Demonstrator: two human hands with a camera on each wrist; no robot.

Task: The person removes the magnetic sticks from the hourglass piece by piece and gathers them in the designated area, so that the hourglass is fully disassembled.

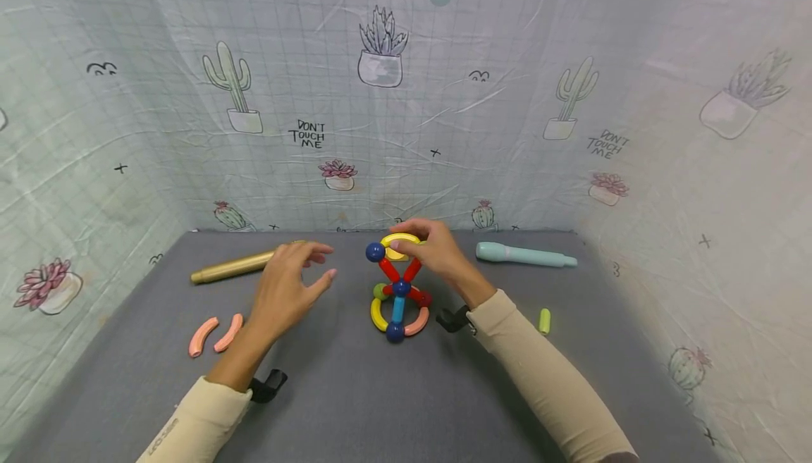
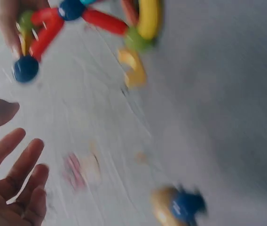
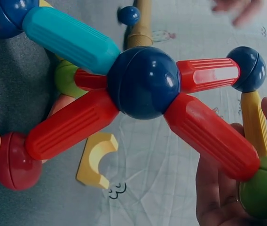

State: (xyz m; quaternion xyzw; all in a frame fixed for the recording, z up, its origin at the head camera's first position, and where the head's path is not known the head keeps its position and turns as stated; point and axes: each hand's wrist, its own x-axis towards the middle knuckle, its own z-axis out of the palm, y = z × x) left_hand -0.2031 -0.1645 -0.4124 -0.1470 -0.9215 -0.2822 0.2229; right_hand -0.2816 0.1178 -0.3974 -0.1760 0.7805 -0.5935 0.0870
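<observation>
A magnetic ball-and-rod structure stands on the grey table. Its base is a ring of curved rods and balls, from which straight rods rise to a central blue ball (image 3: 144,82). Two red rods (image 3: 211,136) spread upward from that ball, one to a small blue ball (image 1: 376,251), the other to a green ball (image 3: 263,187). A yellow curved rod (image 1: 401,238) bridges these two at the top. My right hand (image 1: 438,250) pinches this yellow rod beside the green ball. Left of the structure, my left hand (image 1: 288,285) hovers with fingers spread, holding nothing.
A yellow arch-shaped block (image 3: 96,162) stands behind the structure. At the back left lies a gold stick (image 1: 231,268), with a blue ball (image 3: 129,15) near its end. Pink curved rods (image 1: 203,336) lie at left. On the right are a light-blue stick (image 1: 526,254) and a green rod (image 1: 545,321).
</observation>
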